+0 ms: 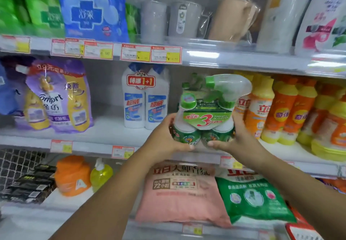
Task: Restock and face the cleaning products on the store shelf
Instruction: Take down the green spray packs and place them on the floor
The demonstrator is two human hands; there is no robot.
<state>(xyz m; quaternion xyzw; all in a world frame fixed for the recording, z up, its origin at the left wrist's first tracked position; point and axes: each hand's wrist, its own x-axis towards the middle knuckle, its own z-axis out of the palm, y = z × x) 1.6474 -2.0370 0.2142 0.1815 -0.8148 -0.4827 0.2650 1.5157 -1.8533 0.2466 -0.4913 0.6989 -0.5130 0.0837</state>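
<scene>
A green-and-white multipack of spray cleaner bottles (206, 116), with a clear trigger sprayer on top, is held at the front of the middle shelf (112, 133). My left hand (164, 136) grips its left bottle and my right hand (234, 134) grips its right bottle, thumbs under the front. The pack sits in the gap between a white twin pack of toilet cleaner (145, 99) on the left and a row of orange and yellow bottles (280, 112) on the right. Whether the pack's base touches the shelf is hidden by my hands.
Purple softener pouches (58, 97) stand at the middle shelf's left. The lower shelf holds a pink detergent bag (179, 194), a green bag (254, 198), an orange tub (73, 176) and a yellow pump bottle (101, 174). Tissue packs, grey cups and shampoo fill the top shelf.
</scene>
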